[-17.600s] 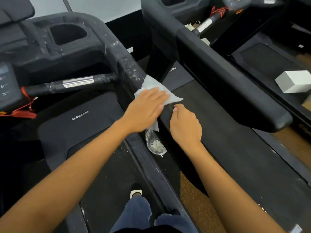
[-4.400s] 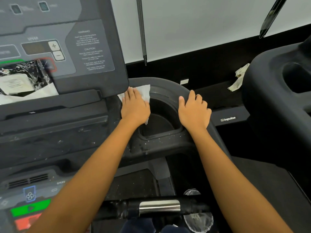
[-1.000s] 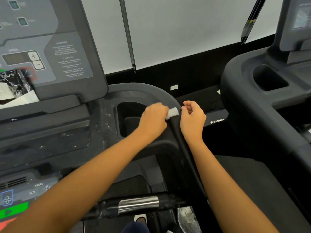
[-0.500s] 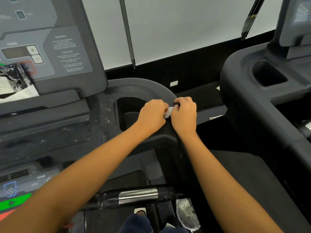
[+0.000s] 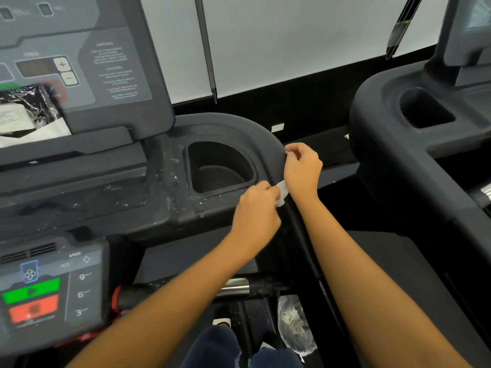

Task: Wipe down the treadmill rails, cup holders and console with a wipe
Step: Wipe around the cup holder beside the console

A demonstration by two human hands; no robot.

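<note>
A small crumpled white wipe point(image 5: 281, 191) sits between my two hands, over the right rail point(image 5: 301, 235) of the black treadmill, just right of the cup holder point(image 5: 220, 168). My left hand point(image 5: 256, 208) grips the wipe's lower end. My right hand point(image 5: 303, 167) is above it with fingers pinched together; the wipe runs up behind its palm. White dusty specks cover the ledge left of and below the cup holder. The grey console point(image 5: 79, 75) stands at the upper left.
A plastic-wrapped packet point(image 5: 26, 110) leans on the console. A control panel point(image 5: 39, 288) with green and red buttons is at the lower left. A handlebar with a silver sensor point(image 5: 233, 286) crosses below. A clear bag point(image 5: 295, 322) lies by my feet. A second treadmill point(image 5: 398, 160) stands at the right.
My hands were pressed together on the wipe; now the right hand has lifted up and away while the left has dropped lower. The view has shifted right and down.
</note>
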